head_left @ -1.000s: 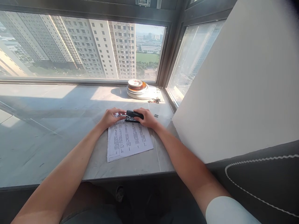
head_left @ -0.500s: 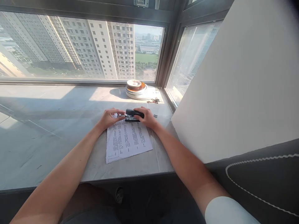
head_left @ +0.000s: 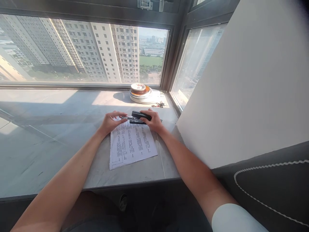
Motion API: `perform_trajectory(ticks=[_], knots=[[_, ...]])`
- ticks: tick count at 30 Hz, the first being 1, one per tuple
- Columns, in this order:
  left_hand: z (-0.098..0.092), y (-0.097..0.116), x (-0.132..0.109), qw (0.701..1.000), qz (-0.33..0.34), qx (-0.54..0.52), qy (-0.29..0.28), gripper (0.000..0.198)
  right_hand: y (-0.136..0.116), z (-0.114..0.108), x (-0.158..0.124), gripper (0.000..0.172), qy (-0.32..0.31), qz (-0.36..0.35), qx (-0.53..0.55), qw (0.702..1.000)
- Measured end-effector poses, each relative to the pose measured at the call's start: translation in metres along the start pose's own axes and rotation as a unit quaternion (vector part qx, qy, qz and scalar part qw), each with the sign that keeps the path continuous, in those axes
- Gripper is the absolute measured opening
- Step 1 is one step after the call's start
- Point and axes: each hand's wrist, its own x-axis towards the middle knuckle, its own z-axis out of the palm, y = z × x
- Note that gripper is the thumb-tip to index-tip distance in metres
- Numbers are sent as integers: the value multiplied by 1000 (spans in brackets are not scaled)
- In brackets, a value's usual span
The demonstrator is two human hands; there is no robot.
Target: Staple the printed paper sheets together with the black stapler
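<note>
A black stapler is held above the far end of a printed sheet, its top arm lifted away from its base. My right hand wraps around the stapler's right end, thumb on the near side. Between the thumb and fingers of my left hand is the end of the stapler's thin metal slide, which sticks out to the left from the body. Under both hands lies the printed paper, slightly turned on the grey stone sill; its far edge is partly covered by hands and stapler.
Stacked plates stand by the window corner, with a small bunch of keys or trinkets in front. A white wall panel slopes close along the right. The sill's front edge runs just before my body. A beaded cord hangs at right.
My left hand has shifted slightly left, and more of the metal slide shows outside the stapler. My right hand and the stapler have moved a little right. The paper stays put.
</note>
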Motion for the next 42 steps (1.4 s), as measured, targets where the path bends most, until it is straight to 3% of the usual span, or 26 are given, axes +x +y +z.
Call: perform_trajectory(ticks=[22,29,42], knots=[[-4,9,0,997,-19,-52,45,39,9,-9,0,35,15,9,13,1000],[9,14,-1,998,-44,-54,-4,47,-8,0,1,32,-66,-23,16,997],[9,15,0,994,-58,-82,-29,43,-25,15,0,27,-63,-36,-18,997]])
